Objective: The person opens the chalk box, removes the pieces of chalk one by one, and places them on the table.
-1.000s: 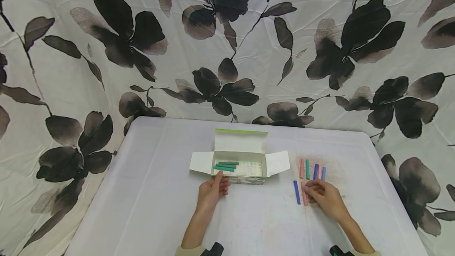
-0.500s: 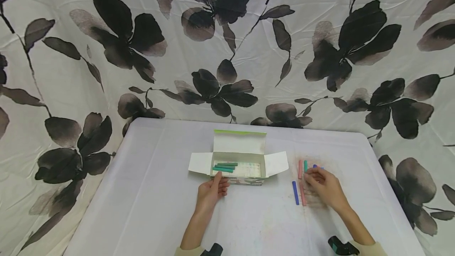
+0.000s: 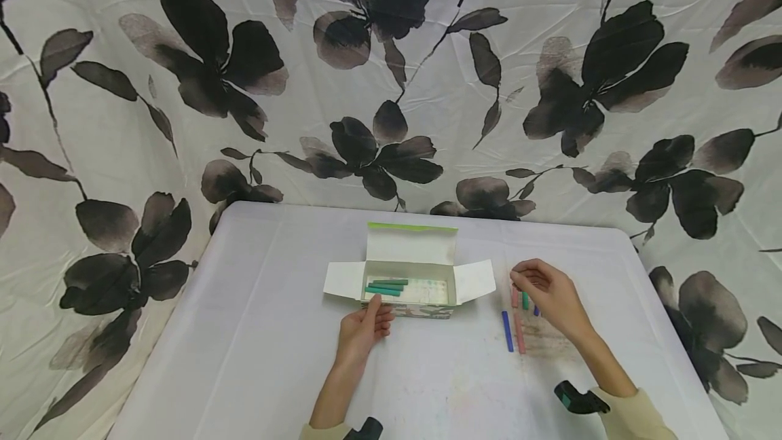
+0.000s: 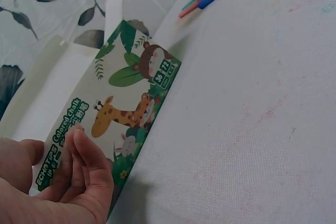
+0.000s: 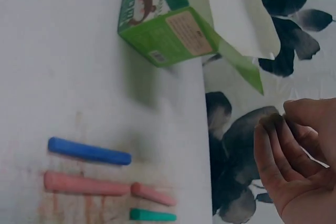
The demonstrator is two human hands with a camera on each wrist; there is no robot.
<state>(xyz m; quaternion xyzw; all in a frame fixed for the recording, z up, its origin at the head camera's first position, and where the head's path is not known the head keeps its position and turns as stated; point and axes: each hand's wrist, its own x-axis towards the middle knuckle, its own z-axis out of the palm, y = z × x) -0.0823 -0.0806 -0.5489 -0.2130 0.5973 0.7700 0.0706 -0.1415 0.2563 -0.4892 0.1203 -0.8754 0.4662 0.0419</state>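
My left hand pinches the front wall of an open colored chalk box, thumb at the rim and fingers against the printed front. Inside the box lie a few green chalk sticks at the left. To the right of it, my right hand hovers over several chalk sticks, its fingers loosely bent with nothing visible between them; the fingertips look dusty. Below the hand lie a blue chalk, a long pink chalk, a second pink chalk and a green chalk. The hand covers others in the head view.
The table has a white cover with chalk smudges near the sticks. The box's lid stands up at the back, and side flaps spread outward. A floral cloth hangs behind the table.
My right hand has risen and moved away from me, off the front pink chalk and over the back row, which it now partly covers. The left hand stays on the box.
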